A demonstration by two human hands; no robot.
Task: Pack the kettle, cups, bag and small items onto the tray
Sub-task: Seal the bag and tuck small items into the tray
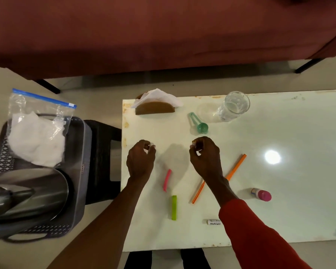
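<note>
**A:** Sleeve and forearms come first, reaching out over the table. What's the risk?

**B:** Each hand seems to pinch something tiny and clear. The left hand has its fingertips curled together on a small pale bit; the right hand looks the same, thumb against forefinger. I cannot tell what either bit is, or whether they are 2 parts of 1 thing. Anything that small could slip and drop off the edge on the way over.

**A:** Where must it go?

**B:** To the tray, on a stool left of the table, across a gap. The kettle already fills its near end and the bag leans over the far end, so little bare room is left. A careless drop could land outside the rim.

**A:** And what's left?

**B:** The glass stands at the far side, easy to knock. The scoop, pink clip, green clip, orange stick, pink-capped bottle and a white tube lie loose.

**A:** Pose?

**B:** Both hands hover knuckles up, apart, wrists level.
</note>
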